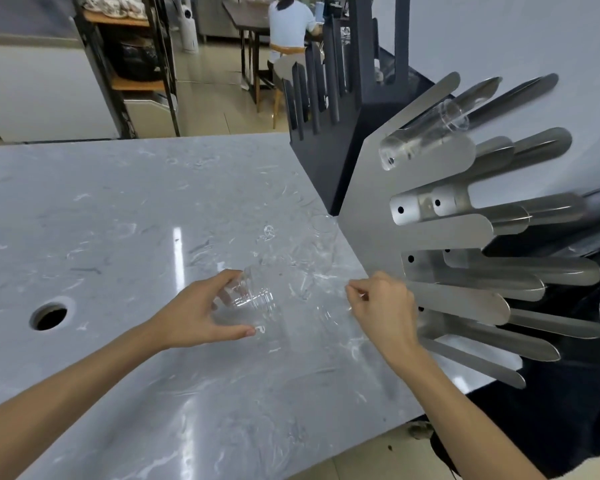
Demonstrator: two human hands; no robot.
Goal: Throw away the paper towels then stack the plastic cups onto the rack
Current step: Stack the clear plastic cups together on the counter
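Observation:
My left hand (205, 317) grips a ribbed clear plastic cup (253, 303), tilted just above the grey marble counter (118, 209). My right hand (381, 306) is pinched shut at the edge of a second clear cup (326, 317), which is faint and hard to make out. A third clear cup (321, 237) stands on the counter by the rack's base. To the right rises the metal cup rack (371, 209) with slotted fingers. Clear cups (426, 136) lie in its top slot. No paper towels are visible.
A round hole (51, 317) is cut in the counter at the left. A dark rack (329, 109) stands behind the metal one. Shelving (132, 64) and a seated person (288, 26) at a table are in the background. The counter's near-right edge drops to dark fabric (551, 420).

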